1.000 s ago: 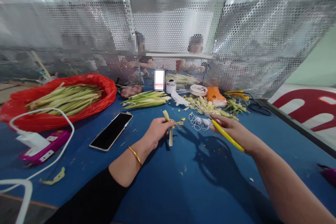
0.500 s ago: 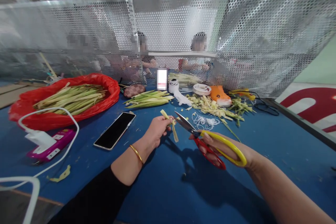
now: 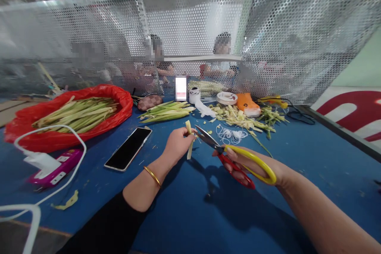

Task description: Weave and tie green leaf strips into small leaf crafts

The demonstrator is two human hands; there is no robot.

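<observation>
My left hand [image 3: 179, 141] pinches a pale green strip of leaf [image 3: 189, 151], which looks like corn husk, folded or crossed at the fingertips. My right hand [image 3: 235, 163] grips scissors [image 3: 250, 158] with one yellow and one red handle, fingers through the loops. Their blades are parted a little and point at the leaf strip, close to my left fingertips. Whether a blade touches the strip I cannot tell. Beyond the blades lies a loose tangle of white string [image 3: 230, 135] on the blue table [image 3: 184, 214].
A red bag [image 3: 120, 117] of leaf strips stands left, near a phone [image 3: 127, 149] and a purple power strip [image 3: 56, 170] with a white cable. Behind lie a leaf bundle [image 3: 166, 112], scraps [image 3: 238, 118], tape roll [image 3: 226, 98] and orange packet [image 3: 248, 104]. A perforated metal screen [image 3: 196, 16] separates two people.
The leaf strip has turned more upright in my left fingers, and that hand has shifted slightly left. The scissors stay close to it, blades still slightly parted. The whole view has shifted a little.
</observation>
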